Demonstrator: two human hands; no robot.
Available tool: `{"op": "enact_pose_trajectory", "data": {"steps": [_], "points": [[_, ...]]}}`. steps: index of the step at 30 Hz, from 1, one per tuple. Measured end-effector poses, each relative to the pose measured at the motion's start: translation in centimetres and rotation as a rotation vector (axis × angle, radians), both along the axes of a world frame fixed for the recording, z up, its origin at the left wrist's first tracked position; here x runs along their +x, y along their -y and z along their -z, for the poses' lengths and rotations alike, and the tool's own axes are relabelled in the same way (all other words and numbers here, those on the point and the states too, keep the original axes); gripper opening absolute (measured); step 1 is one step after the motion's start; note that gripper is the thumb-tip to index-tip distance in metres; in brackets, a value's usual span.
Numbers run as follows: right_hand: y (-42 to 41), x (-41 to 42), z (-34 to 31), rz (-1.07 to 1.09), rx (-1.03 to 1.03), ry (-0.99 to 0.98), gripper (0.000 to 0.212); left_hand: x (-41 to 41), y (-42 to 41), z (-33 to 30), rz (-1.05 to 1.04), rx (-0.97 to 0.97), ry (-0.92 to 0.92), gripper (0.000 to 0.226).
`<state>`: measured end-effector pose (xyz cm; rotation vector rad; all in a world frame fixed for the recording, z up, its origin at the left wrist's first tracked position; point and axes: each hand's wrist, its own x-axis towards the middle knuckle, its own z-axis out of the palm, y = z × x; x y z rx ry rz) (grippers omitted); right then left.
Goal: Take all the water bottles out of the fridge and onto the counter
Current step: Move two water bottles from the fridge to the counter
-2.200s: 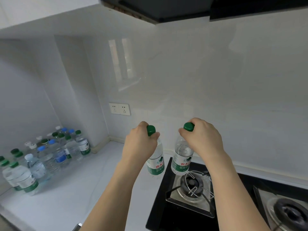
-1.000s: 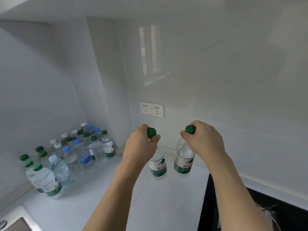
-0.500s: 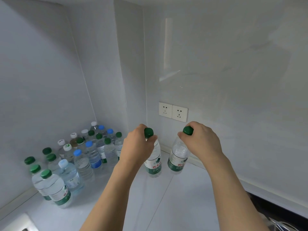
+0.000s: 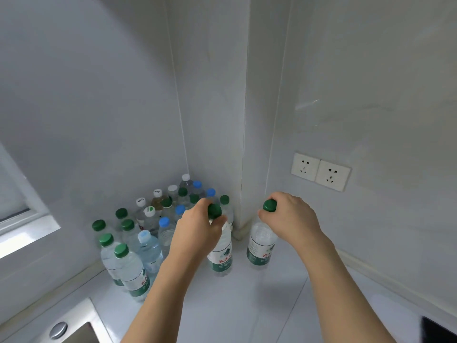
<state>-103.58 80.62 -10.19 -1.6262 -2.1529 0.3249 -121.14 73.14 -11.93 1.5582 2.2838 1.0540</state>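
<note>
While each bottle hangs upright below, the left hand [image 4: 197,233] and right hand [image 4: 291,219] grip green-capped necks.

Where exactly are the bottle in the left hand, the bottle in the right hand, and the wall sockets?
left-hand bottle [image 4: 220,259]: head view, on its label.
right-hand bottle [image 4: 259,251]: head view, on its clear body above the label.
wall sockets [image 4: 320,171]: head view, where the two plates meet.

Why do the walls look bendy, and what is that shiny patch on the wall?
Head view: the wide-angle lens bows the white wall corner and stretches the forearms near the edges; the pale streak above the white double wall socket is glare on the glossy wall panel; light is soft, so the clear green-capped bottles held by the left hand and right hand cast only faint shadows.
</note>
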Motion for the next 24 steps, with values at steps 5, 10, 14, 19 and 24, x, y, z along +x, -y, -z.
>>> {"op": "enact_pose_trajectory", "data": {"steps": [5, 10, 14, 19, 24], "points": [[-1.5, -4.9, 1.9, -0.128, -0.067, 0.024, 0.018, -4.1, 0.1, 1.9, -0.058, -0.021, -0.017, 0.016], [-3.4, -8.7, 4.4, -0.289, -0.151, 0.089, 0.015, -7.3, 0.0, 4.6, -0.031, -0.059, 0.001, 0.018], [-4.7, -11.3, 6.6, -0.344, -0.178, 0.123, 0.017, -9.2, -0.6, 6.6, 0.000, -0.084, 0.007, 0.017], [-6.4, -14.2, 9.3, -0.390, -0.174, 0.139, 0.018, -10.8, -1.5, 8.8, 0.021, -0.095, 0.035, 0.018], [-7.4, -16.4, 11.7, -0.444, -0.169, 0.136, 0.025, -12.0, -2.7, 11.0, 0.039, -0.133, 0.048, 0.020]]}}
